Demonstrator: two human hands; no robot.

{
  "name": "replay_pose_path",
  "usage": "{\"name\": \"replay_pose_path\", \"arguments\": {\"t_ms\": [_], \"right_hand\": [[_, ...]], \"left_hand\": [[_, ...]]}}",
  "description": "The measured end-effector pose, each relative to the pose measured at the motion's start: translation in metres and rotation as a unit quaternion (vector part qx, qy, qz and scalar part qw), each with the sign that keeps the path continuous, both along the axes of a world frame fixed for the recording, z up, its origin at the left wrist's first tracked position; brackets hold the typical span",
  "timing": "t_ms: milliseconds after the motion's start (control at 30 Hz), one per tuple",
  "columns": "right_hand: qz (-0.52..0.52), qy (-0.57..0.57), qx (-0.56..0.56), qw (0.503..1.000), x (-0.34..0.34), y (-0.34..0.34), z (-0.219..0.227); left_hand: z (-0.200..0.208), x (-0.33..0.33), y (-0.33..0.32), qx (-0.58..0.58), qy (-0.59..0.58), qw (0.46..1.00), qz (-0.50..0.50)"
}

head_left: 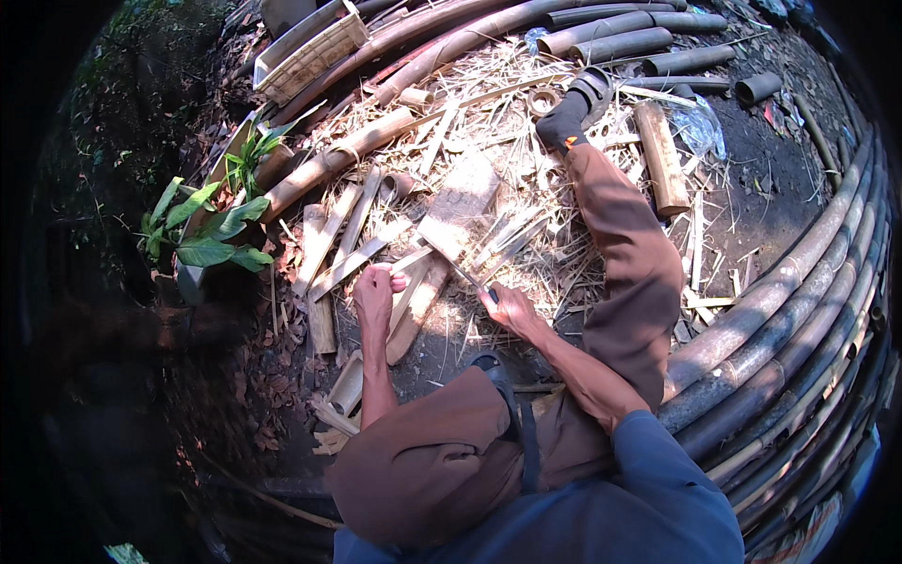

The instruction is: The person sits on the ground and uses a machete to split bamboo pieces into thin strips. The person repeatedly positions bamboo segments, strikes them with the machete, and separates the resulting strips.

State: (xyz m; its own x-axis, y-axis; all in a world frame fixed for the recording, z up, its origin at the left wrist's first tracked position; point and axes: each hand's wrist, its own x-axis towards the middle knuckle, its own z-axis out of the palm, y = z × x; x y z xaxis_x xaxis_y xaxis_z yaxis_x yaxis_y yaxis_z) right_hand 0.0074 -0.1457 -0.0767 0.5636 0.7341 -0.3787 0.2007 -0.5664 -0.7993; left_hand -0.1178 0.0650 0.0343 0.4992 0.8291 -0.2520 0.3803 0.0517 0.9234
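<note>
My right hand (512, 310) is wrapped round the dark handle of a knife (460, 273), whose blade points up and to the left. The blade's tip end lies in bright light over a flat, worn block (465, 193). To the left, my left hand (380, 284) is closed, its fingers pinched on the near end of a thin bamboo strip (413, 258). The strip's far end reaches close to the blade; whether they touch, I cannot tell. Below the strip, between my hands, a split length of bamboo (418, 308) slants along the ground.
Pale shavings (545, 254) cover the ground ahead, with split bamboo pieces (338, 235) at left. A short bamboo section (660, 160) lies beside my outstretched leg (629, 254). Long bamboo poles (752, 329) curve along the right. A crate (315, 56) and leafy plant (211, 226) stand left.
</note>
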Motion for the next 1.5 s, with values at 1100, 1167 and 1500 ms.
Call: {"name": "replay_pose_path", "arguments": {"t_ms": [1100, 1167, 1500], "right_hand": [[-0.036, -0.051, 0.047, 0.997, 0.017, 0.005, 0.029], [0.02, -0.13, 0.067, 0.989, 0.022, 0.014, 0.036], [0.033, -0.079, 0.002, 0.996, 0.084, 0.038, 0.052]], "left_hand": [[-0.062, 0.012, 0.02, -0.2, -0.243, 0.945, 0.09], [-0.034, -0.013, 0.001, -0.234, -0.196, 0.951, 0.052], [0.072, -0.083, -0.109, -0.372, -0.164, 0.914, -0.013]]}}
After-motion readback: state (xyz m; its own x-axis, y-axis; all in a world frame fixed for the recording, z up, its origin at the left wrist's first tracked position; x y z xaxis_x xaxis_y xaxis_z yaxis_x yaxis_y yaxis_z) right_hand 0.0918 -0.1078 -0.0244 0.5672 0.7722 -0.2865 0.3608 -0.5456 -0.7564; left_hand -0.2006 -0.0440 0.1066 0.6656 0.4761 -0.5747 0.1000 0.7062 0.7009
